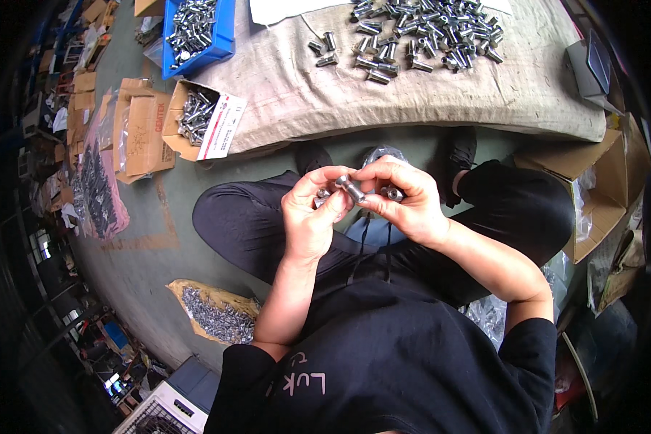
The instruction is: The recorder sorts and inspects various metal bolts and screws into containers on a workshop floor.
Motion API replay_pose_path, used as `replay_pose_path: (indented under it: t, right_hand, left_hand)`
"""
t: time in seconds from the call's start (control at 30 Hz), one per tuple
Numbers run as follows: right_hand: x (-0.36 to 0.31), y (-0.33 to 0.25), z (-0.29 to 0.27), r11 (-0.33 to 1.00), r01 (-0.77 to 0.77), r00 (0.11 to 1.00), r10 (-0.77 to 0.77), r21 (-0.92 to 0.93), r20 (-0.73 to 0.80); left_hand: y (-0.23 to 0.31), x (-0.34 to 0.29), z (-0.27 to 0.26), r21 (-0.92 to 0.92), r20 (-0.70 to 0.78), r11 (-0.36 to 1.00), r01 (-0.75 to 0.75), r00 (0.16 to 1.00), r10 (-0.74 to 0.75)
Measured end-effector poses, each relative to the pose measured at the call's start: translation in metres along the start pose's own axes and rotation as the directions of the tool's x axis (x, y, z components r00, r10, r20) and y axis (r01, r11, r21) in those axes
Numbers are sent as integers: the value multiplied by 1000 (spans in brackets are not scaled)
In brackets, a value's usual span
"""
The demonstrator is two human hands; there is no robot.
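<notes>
Above my lap, both hands meet at one shiny bolt-like metal part [351,189] with a wider end, tilted between my fingertips. My left hand [307,217] is closed, with its thumb and fingers pinching that part. From the other side, my right hand [412,202] also pinches it, fingers curled. A second metal piece [322,194] is tucked in the curled fingers of my left hand. Another metal piece [393,193], its round end showing, sits in my right hand. The inner fingers of both hands are partly hidden.
A cloth-covered table [289,87] ahead bears a heap of similar metal parts [441,36]. At left stand a blue bin [231,49] and a small carton [228,130], both holding metal parts. Small pieces lie on a yellowish sheet [188,286]. An open cardboard box [557,163] stands right.
</notes>
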State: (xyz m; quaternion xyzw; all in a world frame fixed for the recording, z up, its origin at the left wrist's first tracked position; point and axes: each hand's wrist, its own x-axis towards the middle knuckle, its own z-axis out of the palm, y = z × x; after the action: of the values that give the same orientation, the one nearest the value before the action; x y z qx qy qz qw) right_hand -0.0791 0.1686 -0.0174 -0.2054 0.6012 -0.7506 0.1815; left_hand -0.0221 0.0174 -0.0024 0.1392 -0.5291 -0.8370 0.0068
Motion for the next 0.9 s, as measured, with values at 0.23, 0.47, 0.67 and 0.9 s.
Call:
replay_pose_path:
  t: [0.23, 0.47, 0.67, 0.9]
  right_hand:
    - [3, -1, -1, 989, 110, 994, -109, -99, 14]
    - [15, -1, -15, 492, -351, 865, 496, 797, 75]
    - [8, -8, -1, 866, -442, 893, 398, 233, 212]
    - [9, -8, -8, 840, -499, 864, 467, 213, 186]
  left_hand:
    - [-3, -2, 5, 162, -45, 987, 16, 999, -9]
    - [-4, -1, 6, -77, 6, 988, 133, 991, -133]
    - [0, -1, 15, 165, -99, 983, 78, 993, -62]
    - [-3, 0, 7, 52, -62, 992, 112, 992, -108]
